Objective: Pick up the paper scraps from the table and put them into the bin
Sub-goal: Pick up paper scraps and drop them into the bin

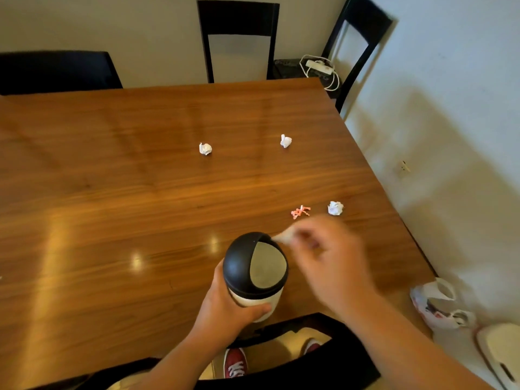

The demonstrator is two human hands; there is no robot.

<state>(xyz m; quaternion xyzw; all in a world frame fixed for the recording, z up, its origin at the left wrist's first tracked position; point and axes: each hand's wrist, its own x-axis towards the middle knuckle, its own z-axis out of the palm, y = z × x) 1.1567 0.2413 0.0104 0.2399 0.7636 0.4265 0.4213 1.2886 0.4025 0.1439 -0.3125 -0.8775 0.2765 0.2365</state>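
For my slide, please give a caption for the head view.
Left hand steadies bin; right hand brings scrap to its lid.

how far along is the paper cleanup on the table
Done: cannot tell; the bin's inside is hidden. In hand: left hand grips the bin, right hand brings a scrap to its lid. Left: four scraps on the table, three white, one pink.

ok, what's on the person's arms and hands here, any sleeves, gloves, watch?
Nothing visible is worn. The left hand and right hand are bare: no gloves, and no rings that can be made out, though the right one is motion-blurred. Both forearms are bare up to the frame edge, with no sleeves, watch or bands. Below the table edge, red sneakers with white laces show.
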